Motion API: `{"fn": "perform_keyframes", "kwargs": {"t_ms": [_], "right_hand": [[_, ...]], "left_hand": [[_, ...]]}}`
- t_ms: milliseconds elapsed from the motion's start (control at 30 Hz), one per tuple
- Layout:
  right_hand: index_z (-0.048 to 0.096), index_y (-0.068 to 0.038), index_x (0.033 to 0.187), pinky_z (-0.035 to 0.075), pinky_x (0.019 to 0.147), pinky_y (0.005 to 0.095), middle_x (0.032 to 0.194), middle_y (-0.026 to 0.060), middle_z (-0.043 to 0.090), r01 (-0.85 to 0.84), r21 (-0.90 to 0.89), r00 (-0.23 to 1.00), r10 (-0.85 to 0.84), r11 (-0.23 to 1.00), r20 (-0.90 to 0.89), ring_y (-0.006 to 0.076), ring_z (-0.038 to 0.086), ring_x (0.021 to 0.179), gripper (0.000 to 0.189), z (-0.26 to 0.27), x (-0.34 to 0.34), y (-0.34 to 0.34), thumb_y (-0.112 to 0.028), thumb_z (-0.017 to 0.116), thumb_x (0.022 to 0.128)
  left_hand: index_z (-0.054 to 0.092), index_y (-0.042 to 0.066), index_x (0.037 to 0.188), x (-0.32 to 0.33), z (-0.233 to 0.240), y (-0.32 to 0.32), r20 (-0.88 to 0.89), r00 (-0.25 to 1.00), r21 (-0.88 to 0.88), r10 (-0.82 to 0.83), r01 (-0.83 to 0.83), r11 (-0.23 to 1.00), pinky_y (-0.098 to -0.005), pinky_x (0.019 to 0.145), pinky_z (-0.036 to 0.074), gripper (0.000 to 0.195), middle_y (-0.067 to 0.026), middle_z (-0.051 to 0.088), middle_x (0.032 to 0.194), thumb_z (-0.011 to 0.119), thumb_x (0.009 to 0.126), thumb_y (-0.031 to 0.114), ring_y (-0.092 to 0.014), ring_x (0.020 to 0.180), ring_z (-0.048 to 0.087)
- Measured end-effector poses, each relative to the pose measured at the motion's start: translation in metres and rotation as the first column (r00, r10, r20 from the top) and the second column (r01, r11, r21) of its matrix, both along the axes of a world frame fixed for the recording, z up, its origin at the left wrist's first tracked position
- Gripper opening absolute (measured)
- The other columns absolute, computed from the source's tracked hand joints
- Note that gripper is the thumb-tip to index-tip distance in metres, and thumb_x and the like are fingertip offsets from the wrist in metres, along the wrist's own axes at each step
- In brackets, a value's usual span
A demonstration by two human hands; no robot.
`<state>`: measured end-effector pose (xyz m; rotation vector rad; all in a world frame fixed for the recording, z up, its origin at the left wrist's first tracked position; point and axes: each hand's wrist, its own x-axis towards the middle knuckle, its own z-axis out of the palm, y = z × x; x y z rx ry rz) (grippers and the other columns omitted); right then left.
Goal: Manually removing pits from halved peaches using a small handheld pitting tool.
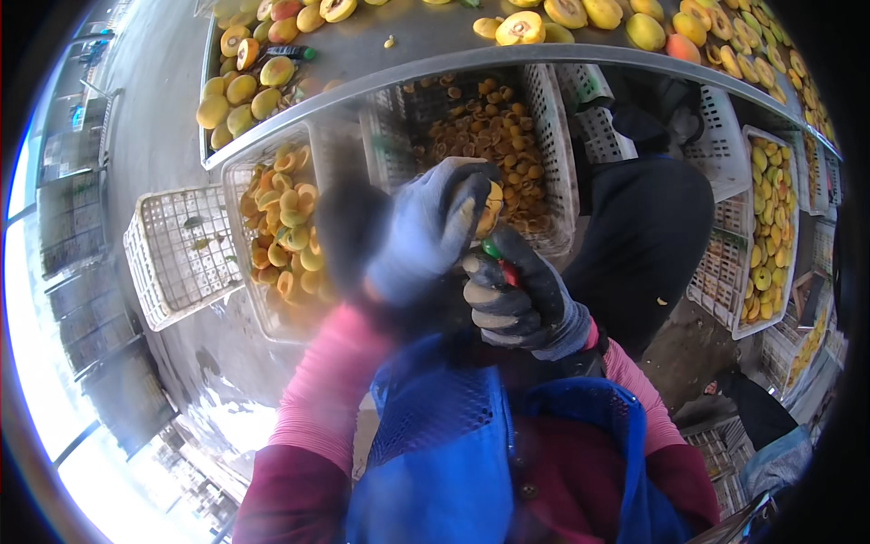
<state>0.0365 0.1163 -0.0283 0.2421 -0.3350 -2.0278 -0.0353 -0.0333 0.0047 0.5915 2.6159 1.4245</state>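
My left hand [442, 224], in a grey work glove with dark fingertips, is closed around a yellow peach half [491, 211]. Just below it, my right hand [520, 296], in a dark coated glove, grips a small tool with a red and green handle [499, 262]. The tool's working end is hidden at the fruit. Both hands are above my lap, in front of a white plastic crate [554, 143] that holds many brown-orange pits and scraps [496, 129]. To the left, a pale crate [268, 326] is partly filled with peach halves [289, 217].
A metal table [421, 34] with a raised rim bears whole and cut peaches [258, 95]. On it lies a dark object with a green end [292, 52]. A white crate [183, 251] stands far left; a crate of peaches [768, 231] stands right. Another person's arm [768, 435] shows lower right.
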Motion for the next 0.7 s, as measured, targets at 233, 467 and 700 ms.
{"fn": "perform_keyframes", "kwargs": {"t_ms": [233,467,700], "right_hand": [[0.051,-0.011,0.09,0.032,0.034,0.0215,0.056,-0.003,0.039,0.06,-0.285,0.997,-0.045,0.957,0.058,0.0067,0.037,0.04,0.045,-0.003,0.001,-0.017,-0.052,0.033,0.095],[0.054,-0.006,0.086,0.034,0.032,0.0188,0.059,-0.0018,0.039,0.187,-0.155,0.974,-0.163,0.97,0.155,0.0059,0.037,0.044,0.048,-0.054,-0.001,-0.007,-0.051,0.037,0.094],[0.059,-0.007,0.087,0.028,0.036,0.0219,0.057,-0.0029,0.033,0.103,-0.01,0.987,-0.101,0.995,0.124,0.0068,0.032,0.044,0.051,-0.082,0.001,-0.003,-0.054,0.038,0.093]], "left_hand": [[0.057,0.002,0.106,0.032,-0.031,-0.006,0.514,0.852,0.389,0.105,-0.34,0.856,-0.0284,0.07,0.047,0.034,-0.01,0.06,0.087,0.048,0.094,0.032,-0.017,0.074,0.057],[0.03,-0.008,0.132,0.059,0.018,-0.051,-0.341,0.886,-0.305,0.313,-0.419,0.855,-0.0375,0.087,0.043,0.069,-0.0199,0.053,0.111,0.067,0.075,0.003,-0.028,0.101,0.053],[0.049,-0.003,0.122,0.085,-0.046,-0.248,-0.053,0.641,-0.731,0.765,-0.547,0.408,-0.0326,0.08,0.046,0.043,-0.0196,0.06,0.106,0.056,0.09,0.024,-0.021,0.093,0.058]]}}
